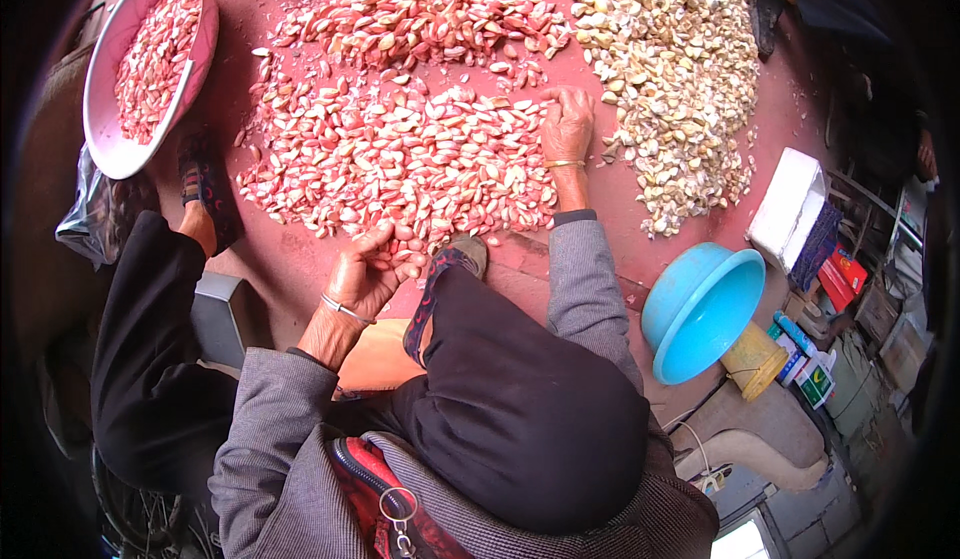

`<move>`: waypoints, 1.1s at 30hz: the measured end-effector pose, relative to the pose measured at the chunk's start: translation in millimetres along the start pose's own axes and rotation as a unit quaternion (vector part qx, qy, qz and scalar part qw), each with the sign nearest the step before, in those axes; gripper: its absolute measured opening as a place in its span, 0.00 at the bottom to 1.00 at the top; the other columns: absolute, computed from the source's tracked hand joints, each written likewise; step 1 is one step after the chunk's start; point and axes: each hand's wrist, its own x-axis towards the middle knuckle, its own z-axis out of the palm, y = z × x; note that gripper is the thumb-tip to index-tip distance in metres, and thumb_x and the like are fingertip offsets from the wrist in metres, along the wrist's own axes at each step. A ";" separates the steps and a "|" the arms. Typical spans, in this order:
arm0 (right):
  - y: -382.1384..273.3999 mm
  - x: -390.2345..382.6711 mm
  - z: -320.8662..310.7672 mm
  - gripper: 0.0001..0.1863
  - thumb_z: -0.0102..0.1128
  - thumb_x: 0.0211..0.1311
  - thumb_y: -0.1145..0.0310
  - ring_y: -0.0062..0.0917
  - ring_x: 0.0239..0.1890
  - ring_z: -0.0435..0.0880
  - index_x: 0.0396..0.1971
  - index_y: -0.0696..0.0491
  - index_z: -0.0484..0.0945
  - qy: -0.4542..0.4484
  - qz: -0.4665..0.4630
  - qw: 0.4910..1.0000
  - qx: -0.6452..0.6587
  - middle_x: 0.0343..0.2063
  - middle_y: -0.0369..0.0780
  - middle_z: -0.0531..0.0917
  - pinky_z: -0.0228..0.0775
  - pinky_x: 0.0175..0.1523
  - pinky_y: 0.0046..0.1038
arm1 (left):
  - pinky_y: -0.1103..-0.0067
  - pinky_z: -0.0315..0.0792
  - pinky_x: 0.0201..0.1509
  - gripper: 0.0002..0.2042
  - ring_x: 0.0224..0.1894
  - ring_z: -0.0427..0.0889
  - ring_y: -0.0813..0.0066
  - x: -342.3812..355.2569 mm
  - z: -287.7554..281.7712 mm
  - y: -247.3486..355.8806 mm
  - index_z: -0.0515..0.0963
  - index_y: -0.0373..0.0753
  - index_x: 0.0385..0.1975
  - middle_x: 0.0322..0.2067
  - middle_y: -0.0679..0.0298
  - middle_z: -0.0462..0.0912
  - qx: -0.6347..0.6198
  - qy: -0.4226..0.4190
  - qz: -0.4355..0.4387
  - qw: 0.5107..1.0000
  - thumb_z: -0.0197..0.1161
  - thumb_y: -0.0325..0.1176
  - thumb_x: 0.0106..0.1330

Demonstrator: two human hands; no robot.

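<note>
A broad layer of pink-coated garlic cloves lies spread on the red floor in front of me. At its near edge my left hand is turned partly palm up, with fingers curled around a few pink cloves. My right hand is closed at the layer's right edge, knuckles up; its fingertips point down to the cloves and what they hold is hidden. Behind the layer rises a denser heap of redder cloves. To the right of my right hand lies a pile of pale, uncoated garlic cloves.
A white-and-pink basin of red cloves stands at far left, above a plastic bag. On the right are a blue basin, a yellow bucket and a white foam box. My shoe touches the near edge of the cloves.
</note>
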 end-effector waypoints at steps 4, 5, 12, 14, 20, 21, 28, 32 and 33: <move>-3.6 18.0 3.7 0.06 0.58 0.57 0.76 0.40 0.41 0.79 0.33 0.54 0.81 -0.010 0.030 0.999 0.028 0.34 0.43 0.81 0.72 0.48 0.39 | 0.69 0.79 0.40 0.15 0.36 0.85 0.57 -0.9 2.3 -1.3 0.78 0.29 0.38 0.35 0.51 0.84 0.020 0.016 0.004 1.000 0.52 0.38 0.75; -6.3 21.0 5.8 0.06 0.59 0.57 0.74 0.40 0.40 0.80 0.34 0.54 0.81 -0.037 0.050 0.997 0.039 0.34 0.43 0.81 0.73 0.47 0.39 | 0.69 0.79 0.40 0.15 0.36 0.85 0.57 -1.2 2.9 -1.1 0.78 0.29 0.38 0.35 0.50 0.84 0.018 0.012 0.005 1.000 0.52 0.37 0.75; -15.9 28.0 25.4 0.08 0.66 0.58 0.68 0.35 0.34 0.83 0.37 0.51 0.81 -0.070 -0.016 0.996 -0.058 0.29 0.41 0.81 0.74 0.38 0.36 | 0.69 0.82 0.38 0.17 0.35 0.86 0.56 -1.9 5.0 -0.9 0.78 0.27 0.39 0.35 0.48 0.84 -0.003 0.016 0.004 1.000 0.51 0.38 0.76; -15.0 25.4 28.1 0.08 0.67 0.58 0.68 0.36 0.34 0.83 0.37 0.51 0.81 -0.069 -0.003 0.996 -0.048 0.29 0.40 0.80 0.74 0.38 0.36 | 0.69 0.82 0.38 0.17 0.35 0.86 0.56 -2.4 4.2 -0.5 0.78 0.27 0.39 0.34 0.48 0.84 -0.005 0.011 0.010 1.000 0.51 0.38 0.75; -10.8 16.5 28.8 0.07 0.66 0.58 0.72 0.36 0.32 0.82 0.36 0.54 0.79 -0.050 -0.022 0.998 -0.044 0.30 0.42 0.79 0.75 0.37 0.38 | 0.68 0.81 0.40 0.16 0.36 0.85 0.57 -2.9 1.0 0.3 0.78 0.29 0.38 0.35 0.50 0.85 0.015 0.007 0.009 1.000 0.52 0.38 0.75; -10.9 15.6 28.9 0.07 0.66 0.58 0.73 0.36 0.32 0.82 0.36 0.54 0.79 -0.053 -0.025 0.997 -0.046 0.30 0.43 0.78 0.75 0.37 0.38 | 0.68 0.80 0.41 0.15 0.37 0.85 0.57 -3.3 0.6 0.5 0.78 0.30 0.38 0.36 0.51 0.85 0.028 0.018 0.004 0.999 0.52 0.38 0.75; -22.3 15.6 25.3 0.10 0.67 0.56 0.76 0.27 0.31 0.83 0.38 0.56 0.78 -0.042 0.145 0.978 0.145 0.30 0.40 0.81 0.77 0.38 0.28 | 0.69 0.82 0.37 0.17 0.35 0.86 0.57 -4.6 -0.6 0.5 0.79 0.27 0.39 0.34 0.49 0.85 0.003 0.013 0.019 1.000 0.52 0.38 0.75; -29.6 13.0 6.2 0.12 0.65 0.59 0.80 0.22 0.31 0.82 0.43 0.58 0.78 -0.060 0.334 0.738 0.583 0.32 0.36 0.82 0.79 0.40 0.25 | 0.69 0.82 0.37 0.16 0.36 0.86 0.57 -2.1 -1.3 0.6 0.78 0.28 0.39 0.35 0.48 0.85 0.000 -0.009 0.016 1.000 0.51 0.38 0.75; -33.0 10.1 2.2 0.12 0.64 0.60 0.79 0.22 0.32 0.82 0.43 0.58 0.77 -0.066 0.338 0.698 0.628 0.32 0.36 0.82 0.79 0.42 0.26 | 0.69 0.82 0.37 0.16 0.36 0.86 0.57 -2.3 -1.5 0.6 0.78 0.28 0.39 0.35 0.48 0.85 0.001 -0.011 0.015 1.000 0.51 0.38 0.75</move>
